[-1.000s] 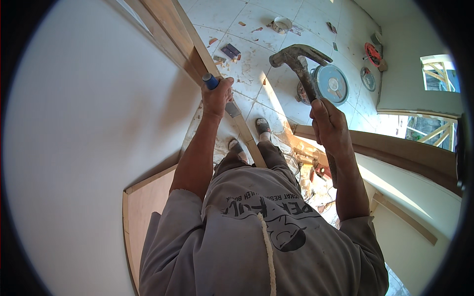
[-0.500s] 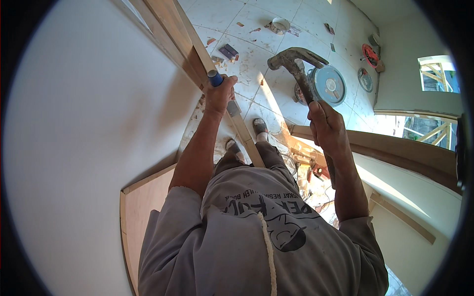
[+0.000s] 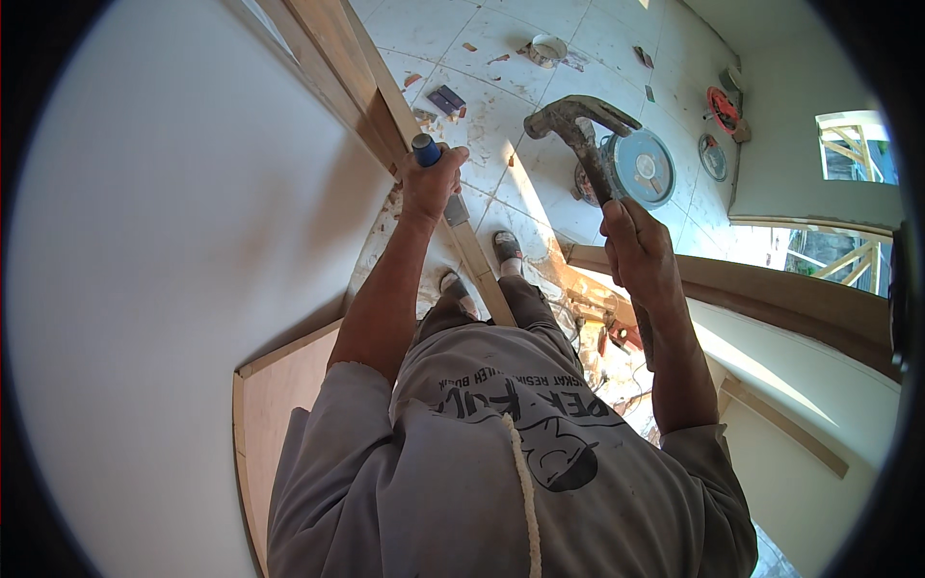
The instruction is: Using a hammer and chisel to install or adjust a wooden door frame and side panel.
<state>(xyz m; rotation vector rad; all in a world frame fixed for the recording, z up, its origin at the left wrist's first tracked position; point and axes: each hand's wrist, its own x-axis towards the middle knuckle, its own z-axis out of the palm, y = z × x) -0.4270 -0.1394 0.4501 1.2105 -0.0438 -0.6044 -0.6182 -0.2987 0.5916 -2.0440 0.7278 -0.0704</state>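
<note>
Blue-handled chisel (image 3: 426, 151), one, wrapped by the fingers of the left hand (image 3: 430, 190), its grey-capped butt rising above the fist and its flat grey blade showing below; the blade lies over the narrow edge of a long pale timber (image 3: 479, 267), though whether it touches the wood cannot be told; dark claw hammer (image 3: 586, 159), one, clamped in the right hand (image 3: 640, 246), head raised, claw pointing to the right, the handle's end emerging below the fist along the forearm; the two hands stand well apart, the hammer head clear of the chisel's butt, to its right and a little higher in the view.

White tiled floor (image 3: 496, 101), littered with chips and dust; on it, a dark rectangular block (image 3: 446, 100) beyond the left hand; a small round pale container (image 3: 547, 51) farther off; a pail with a blue-grey lid (image 3: 644, 170), partly behind the hammer; a red object (image 3: 722, 110) and a round clear lid (image 3: 712, 157) near the far wall; large pale panel (image 3: 173, 289), filling the left side; brown wooden beam (image 3: 771, 301), at right; grey printed shirt (image 3: 453, 501), worn by the person, a pale cord (image 3: 525, 491) hanging down its front; two feet in dark sandals, set either side of the timber.
</note>
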